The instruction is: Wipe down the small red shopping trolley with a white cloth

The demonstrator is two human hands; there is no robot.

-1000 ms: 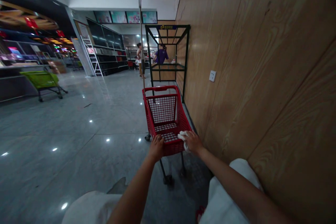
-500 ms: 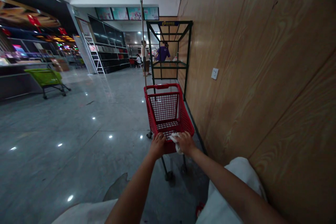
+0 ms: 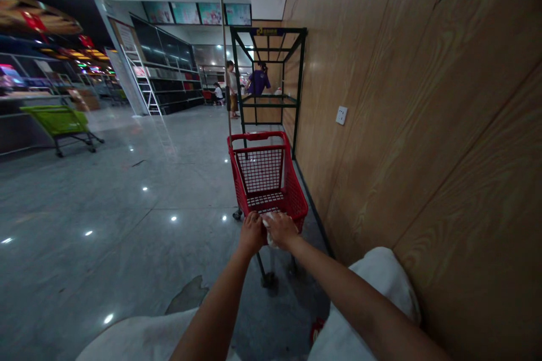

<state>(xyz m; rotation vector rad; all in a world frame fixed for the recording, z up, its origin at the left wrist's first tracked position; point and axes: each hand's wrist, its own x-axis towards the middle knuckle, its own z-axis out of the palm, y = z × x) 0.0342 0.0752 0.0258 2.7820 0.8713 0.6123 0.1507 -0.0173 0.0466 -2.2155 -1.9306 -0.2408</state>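
Note:
A red plastic shopping cart (image 3: 300,198) stands in front of me, its near rim at my hands and its handle on the far side. My left hand (image 3: 253,231) is closed over the near rim, left of the middle. Beside it, almost touching, my right hand (image 3: 281,229) presses a white cloth (image 3: 270,240) against the same rim. Part of the cloth hangs below the fingers on the outside of the basket. Mesh walls and floor show inside the cart.
A wood-panelled wall (image 3: 381,124) with a socket (image 3: 341,115) runs close along the right. Behind the cart stands a dark metal frame (image 3: 300,84). A green cart (image 3: 57,119) is far left, near a counter. A ladder (image 3: 146,87) and several people are farther back.
My right hand has slid left along the rim with the cloth, closing the gap to my left hand. The left hand stays on the rim. The view has shifted slightly.

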